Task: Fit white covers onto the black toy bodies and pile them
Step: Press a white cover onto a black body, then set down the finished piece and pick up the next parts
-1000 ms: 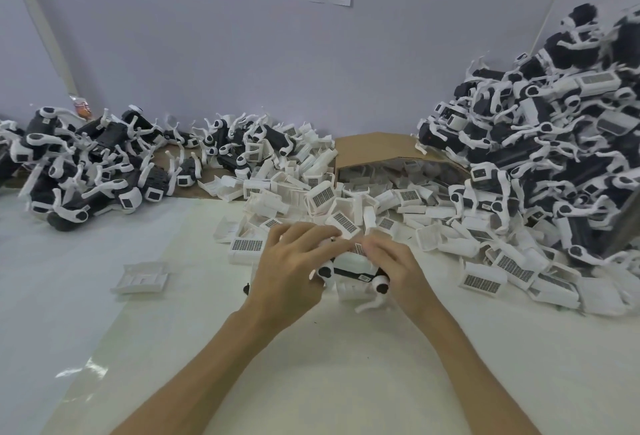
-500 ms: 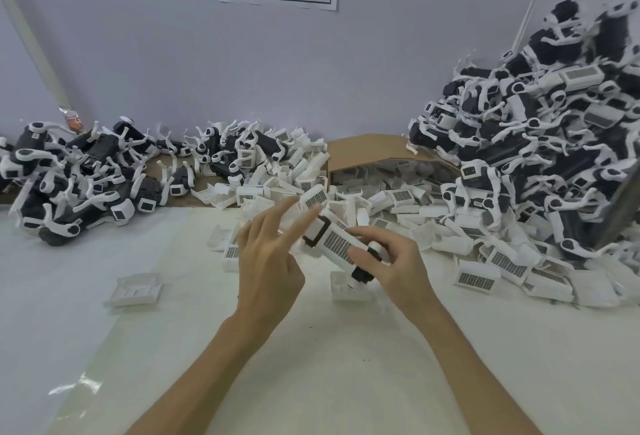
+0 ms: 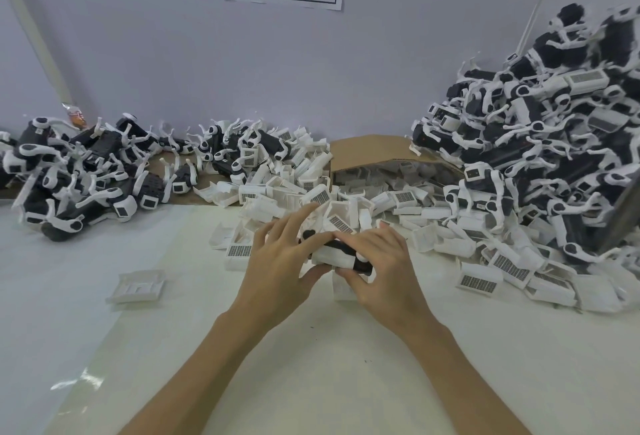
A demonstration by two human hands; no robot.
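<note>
Head view:
Left hand [image 3: 280, 261]: thumb beneath and spread fingers above, pinching the black toy body [image 3: 341, 246].
Right hand [image 3: 384, 266]: fingers curled over the same body, thumb under it, clamped.
Black toy body: between both hands, with a white cover [image 3: 332, 256] against it.
Loose covers [image 3: 277, 192]: heaped just behind the hands, beside the cardboard box [image 3: 367, 150].
Covered toys [image 3: 554, 157]: piled at right.

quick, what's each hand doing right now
left hand: pinches the toy body, other fingers fairly straight
right hand: grips the same toy body
</note>
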